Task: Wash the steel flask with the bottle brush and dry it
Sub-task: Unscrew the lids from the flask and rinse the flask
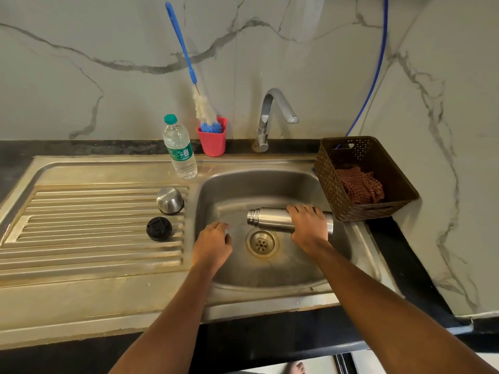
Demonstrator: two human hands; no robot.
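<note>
Over the sink basin (243,190), our right grip (309,225) holds the flask (272,220) on its side, just behind the drain (261,243), mouth to the left. Our left grip (213,242) hangs left of the drain, apart from the flask. On the drainboard (94,228) left of the basin sits the cup lid (170,200), with the stopper (159,228) before it. Behind the basin stands the tap (270,114). Left of the tap is the holder (212,143) with the bottle brush (199,103) in it, and the water bottle (179,149) is just left of that. On the desk (405,252) to the right sits the basket (329,184), a cloth (360,184) inside.
</note>
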